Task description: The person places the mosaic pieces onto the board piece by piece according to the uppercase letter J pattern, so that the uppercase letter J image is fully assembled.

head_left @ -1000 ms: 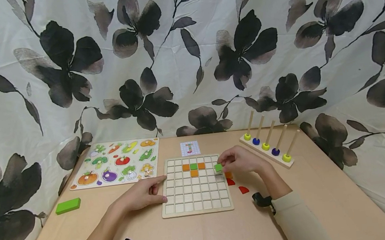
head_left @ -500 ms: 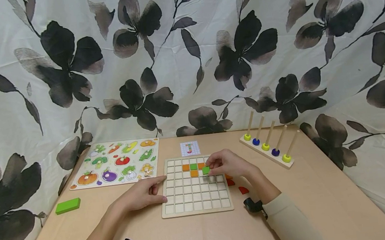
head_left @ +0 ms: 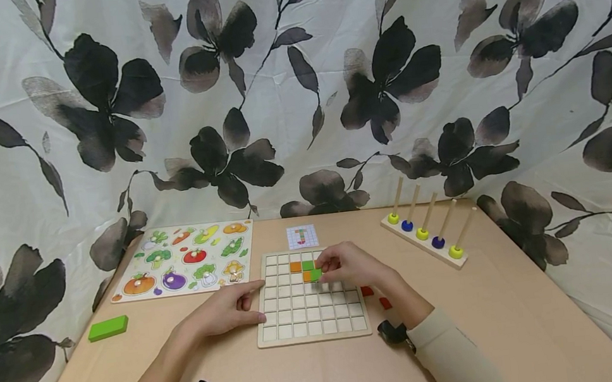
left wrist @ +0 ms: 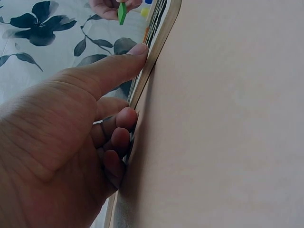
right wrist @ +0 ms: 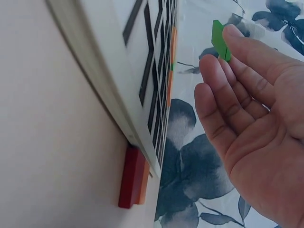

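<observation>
A pale wooden grid board [head_left: 314, 327] lies mid-table. Its upper cells hold an orange tile [head_left: 295, 267], a green tile [head_left: 307, 265] and a second orange tile [head_left: 307, 277] below. My right hand [head_left: 352, 265] pinches another green square tile [head_left: 316, 275] between thumb and fingers, just right of the lower orange one. In the right wrist view this green piece [right wrist: 219, 40] stands apart from the board's surface, its face tilted. At the board's left edge [left wrist: 164, 40], my left hand [head_left: 223, 309] touches the rim with thumb and index finger, the other fingers bent.
Behind the board lies a small pattern card [head_left: 302, 236]. A vegetable picture board [head_left: 183, 260] and a green block [head_left: 107, 328] are on the left. Red pieces [head_left: 385, 303] lie right of the grid, near a peg stand [head_left: 423, 235] with yellow and blue rings.
My right hand has carried the green tile leftward from the board's right edge to beside the lower orange tile, now covering the top right orange one. The left hand stays put.
</observation>
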A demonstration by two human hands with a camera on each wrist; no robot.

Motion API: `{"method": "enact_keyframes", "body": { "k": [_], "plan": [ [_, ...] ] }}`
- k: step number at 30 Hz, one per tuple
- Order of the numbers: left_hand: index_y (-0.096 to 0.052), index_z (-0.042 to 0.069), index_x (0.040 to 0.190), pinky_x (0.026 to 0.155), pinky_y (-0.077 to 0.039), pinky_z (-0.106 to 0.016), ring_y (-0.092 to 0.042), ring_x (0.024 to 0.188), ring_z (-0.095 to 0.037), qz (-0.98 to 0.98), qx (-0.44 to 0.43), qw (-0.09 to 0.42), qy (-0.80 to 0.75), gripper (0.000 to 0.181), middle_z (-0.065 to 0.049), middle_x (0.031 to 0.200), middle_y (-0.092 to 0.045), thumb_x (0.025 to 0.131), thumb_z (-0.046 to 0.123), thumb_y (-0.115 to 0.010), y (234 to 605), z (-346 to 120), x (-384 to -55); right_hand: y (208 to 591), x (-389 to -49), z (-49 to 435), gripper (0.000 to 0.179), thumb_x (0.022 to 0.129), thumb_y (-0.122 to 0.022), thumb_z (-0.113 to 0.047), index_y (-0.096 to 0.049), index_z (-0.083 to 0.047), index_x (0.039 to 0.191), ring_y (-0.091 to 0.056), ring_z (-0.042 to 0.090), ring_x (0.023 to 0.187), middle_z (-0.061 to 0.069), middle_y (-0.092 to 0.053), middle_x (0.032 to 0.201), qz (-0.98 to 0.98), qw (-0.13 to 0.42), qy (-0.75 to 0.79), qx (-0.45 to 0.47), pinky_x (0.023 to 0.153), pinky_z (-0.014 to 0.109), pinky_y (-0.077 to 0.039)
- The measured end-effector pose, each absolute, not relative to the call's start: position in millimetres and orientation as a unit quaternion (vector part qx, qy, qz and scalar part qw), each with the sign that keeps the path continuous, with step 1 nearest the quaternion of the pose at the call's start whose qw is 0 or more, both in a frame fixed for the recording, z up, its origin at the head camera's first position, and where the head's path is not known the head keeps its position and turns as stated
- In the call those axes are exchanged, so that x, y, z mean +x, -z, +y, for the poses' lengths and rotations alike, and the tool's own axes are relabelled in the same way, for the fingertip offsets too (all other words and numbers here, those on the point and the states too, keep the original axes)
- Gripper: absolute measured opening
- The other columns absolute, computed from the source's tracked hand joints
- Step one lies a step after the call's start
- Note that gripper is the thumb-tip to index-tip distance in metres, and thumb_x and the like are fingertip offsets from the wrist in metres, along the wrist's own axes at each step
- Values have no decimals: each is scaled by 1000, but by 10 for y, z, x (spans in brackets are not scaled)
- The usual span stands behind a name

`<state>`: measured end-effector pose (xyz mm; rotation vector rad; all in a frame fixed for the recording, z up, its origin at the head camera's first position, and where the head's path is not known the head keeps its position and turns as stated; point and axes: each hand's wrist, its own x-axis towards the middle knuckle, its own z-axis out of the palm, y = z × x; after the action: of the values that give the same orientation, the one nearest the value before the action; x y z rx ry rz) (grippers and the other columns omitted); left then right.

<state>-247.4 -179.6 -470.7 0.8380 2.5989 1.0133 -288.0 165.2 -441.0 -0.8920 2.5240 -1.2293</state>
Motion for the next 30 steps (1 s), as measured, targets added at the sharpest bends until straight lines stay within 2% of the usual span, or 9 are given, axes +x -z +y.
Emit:
{"method": "enact_keyframes", "body": {
  "k": [7, 17, 30],
  "plan": [
    [-50, 6, 154, 62, -35, -23, -43, 68, -7, 889, 282, 116, -342, 80, 3, 79, -50, 89, 39, -83, 4709, -1794, -2478, 4449, -2870, 1569, 20, 87, -84, -8, -76, -6, 105, -63, 13, 80, 1, -71, 90, 862, 92, 401, -297, 73, 23, -54],
    [-50, 6, 154, 62, -35, -25, -43, 68, -9, 888, 282, 117, -344, 80, 1, 79, -50, 89, 39, -83, 4718, -1801, -2484, 4498, -2820, 1489, 14, 89, -83, -10, -75, -9, 100, -60, 14, 81, -2, -68, 85, 872, 115, 380, -287, 72, 25, -51],
    [-50, 9, 155, 63, -36, -22, -43, 68, -5, 894, 273, 120, -335, 80, 5, 79, -51, 89, 42, -82, 4736, -1799, -2494, 4538, -2812, 1445, 13, 88, -84, -14, -76, -13, 99, -57, 14, 79, -5, -64, 80, 896, 93, 324, -288, 72, 28, -47]
  ]
}}
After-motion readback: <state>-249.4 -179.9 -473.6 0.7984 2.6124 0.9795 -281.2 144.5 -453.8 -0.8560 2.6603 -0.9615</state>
